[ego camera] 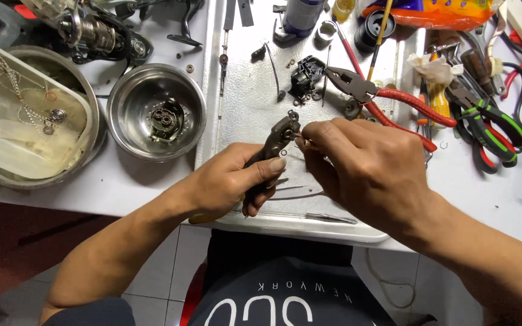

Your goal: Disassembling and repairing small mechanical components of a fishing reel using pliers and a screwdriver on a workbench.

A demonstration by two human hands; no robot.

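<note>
Here, a white worktop (122, 187) is filling the view from above, crowded with tools. A long metal tray (243, 121) is lying along its middle, its near rim hanging just over the worktop's front edge above the person's lap. To the left, a steel bowl (156, 111) is holding a small dark gear part, and a larger basin (31, 115) is sitting just beside it. Red-handled pliers (388, 99) are lying on the tray's far right, near green-handled cutters (490, 124). Bare tray surface is showing only on the left half, between the hands and the bowl.

The left hand (231, 181) is wrapping its grip narrowly around a dark, worn metal part (273, 145), long and slim, tilted with its tip pointing away over the tray's middle. The right hand (370, 169) is pinching its fingertips (307, 136) together at that tip; what it is pinching is too small to tell.
</note>
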